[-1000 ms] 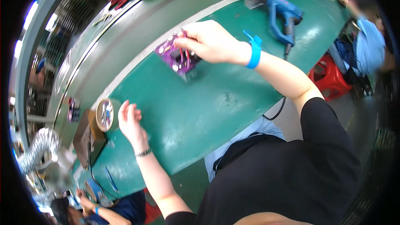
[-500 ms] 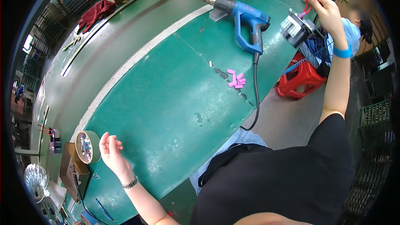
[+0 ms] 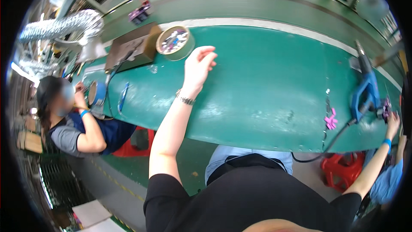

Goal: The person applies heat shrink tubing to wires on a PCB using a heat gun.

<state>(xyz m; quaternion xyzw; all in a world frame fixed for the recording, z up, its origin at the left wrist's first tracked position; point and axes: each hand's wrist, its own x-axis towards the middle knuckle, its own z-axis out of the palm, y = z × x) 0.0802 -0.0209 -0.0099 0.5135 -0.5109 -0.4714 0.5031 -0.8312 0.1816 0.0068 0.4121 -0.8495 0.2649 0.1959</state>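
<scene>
My left hand [image 3: 199, 67] hovers over the green table, just right of a round tub [image 3: 187, 50] of small mixed parts. Its fingers are loosely bent and hold nothing. Far to the right, my right hand [image 3: 392, 124] is at the table's end, its fingers closed at a small dark block-shaped part with purple wires [image 3: 384, 110]. That part is small and blurred here, and the exact grip is hard to see. A blue heat gun [image 3: 368, 90] lies just left of it. Several pink sleeves [image 3: 331, 120] sit in a small pile on the table.
Left of the tub stands a brown open box [image 3: 150, 43] with a black-handled tool in it. A blue tape roll [image 3: 98, 93] and blue tweezers [image 3: 123, 96] lie near a co-worker [image 3: 81, 120] seated at left. The heat gun's cable [image 3: 330, 144] hangs over the front edge.
The view has swung left, bringing the co-worker into sight. My right hand has lowered the wired part from mid-air toward the table's right end. My left hand stays beside the tub.
</scene>
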